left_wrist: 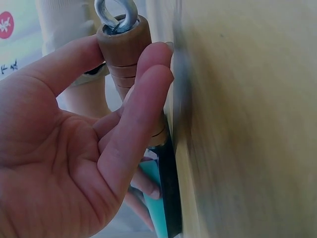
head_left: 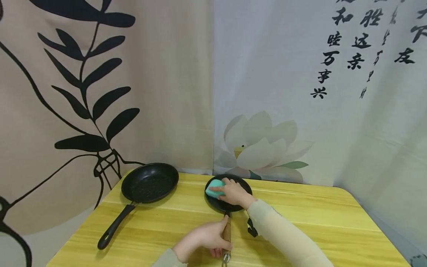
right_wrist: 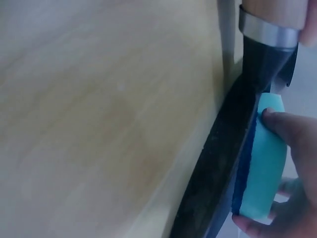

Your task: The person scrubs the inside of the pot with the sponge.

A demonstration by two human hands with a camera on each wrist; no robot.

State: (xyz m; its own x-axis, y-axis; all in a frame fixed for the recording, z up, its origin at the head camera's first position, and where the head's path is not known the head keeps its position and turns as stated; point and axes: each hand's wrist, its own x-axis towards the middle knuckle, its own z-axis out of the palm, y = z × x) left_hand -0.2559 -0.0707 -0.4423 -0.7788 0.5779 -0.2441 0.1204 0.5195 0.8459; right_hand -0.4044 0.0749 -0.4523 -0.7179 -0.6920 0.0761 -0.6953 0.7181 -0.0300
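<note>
In the head view a small black frying pan (head_left: 246, 186) lies on the table, its wooden handle (head_left: 227, 231) pointing toward me. My left hand (head_left: 210, 236) grips that handle, and a metal ring (left_wrist: 119, 12) sits at its end in the left wrist view. A teal sponge (head_left: 213, 188) with a dark scouring layer is inside the pan, at its left side. My right hand (head_left: 234, 193) holds the sponge, thumb and fingers on its edges in the right wrist view. The dark layer of the sponge (right_wrist: 265, 163) faces the pan.
A larger black frying pan (head_left: 151, 181) rests on the left of the yellow wood-grain table (head_left: 320, 218), handle toward the front left. A small black object (head_left: 252, 227), partly hidden by the right sleeve, lies beside the small pan. Printed curtains (head_left: 173, 89) hang behind the table.
</note>
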